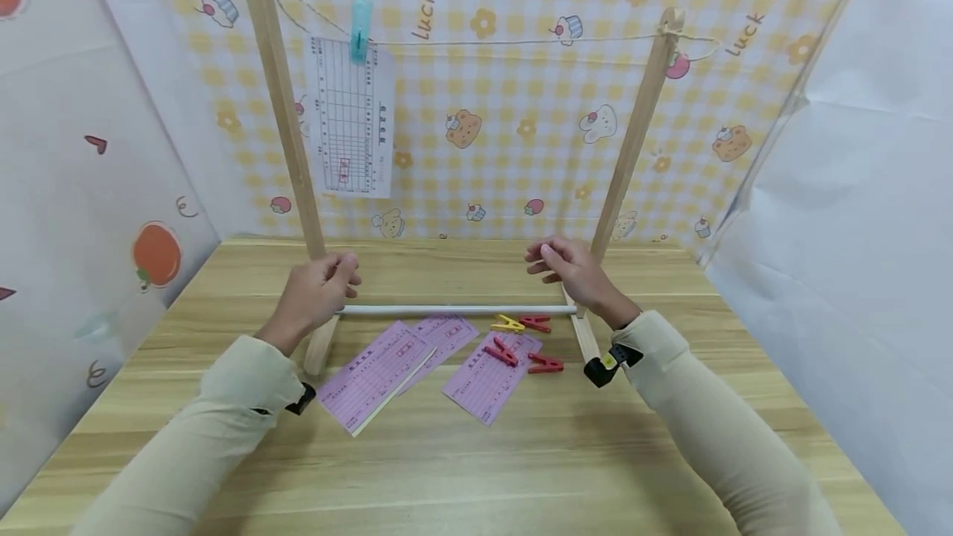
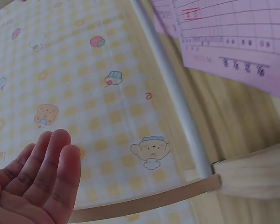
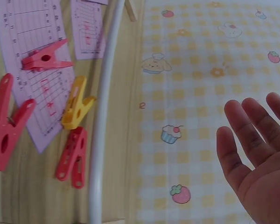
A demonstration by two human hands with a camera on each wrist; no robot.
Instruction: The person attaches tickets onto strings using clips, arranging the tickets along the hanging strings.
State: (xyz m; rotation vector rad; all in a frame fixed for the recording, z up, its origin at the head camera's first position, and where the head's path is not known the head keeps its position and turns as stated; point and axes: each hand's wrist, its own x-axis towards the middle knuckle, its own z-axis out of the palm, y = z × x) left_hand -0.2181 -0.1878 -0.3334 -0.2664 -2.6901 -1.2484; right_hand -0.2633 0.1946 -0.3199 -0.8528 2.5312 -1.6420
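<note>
With one white slip [image 1: 353, 126] pegged above the rod [image 1: 454, 310], I'd say between hangings; left hand [image 1: 316, 288], right hand [image 1: 573, 270] empty, fingers loose. Next calls for pinching pink slips [image 1: 372, 370], clothespins [image 1: 549, 366], all before the rod.

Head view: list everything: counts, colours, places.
Hung slip: 1, white, upper left
Big clip: 1, blue, on string
String: 1, pale, across top
Posts: 2, tan, left, right
Bar: 1, white, between posts
Loose slips: at least 3, pink, table
Small clips: 3 red, 1 yellow, right of centre
Table: 1, tan, beneath
Backdrop: 1, yellow check, behind
Side sheets: 2, whitish, flanking
Wrist cameras: 2, black, wrists
Sleeves: 2, pale, arms
Left hand, right hand: 1 each, by posts
</note>
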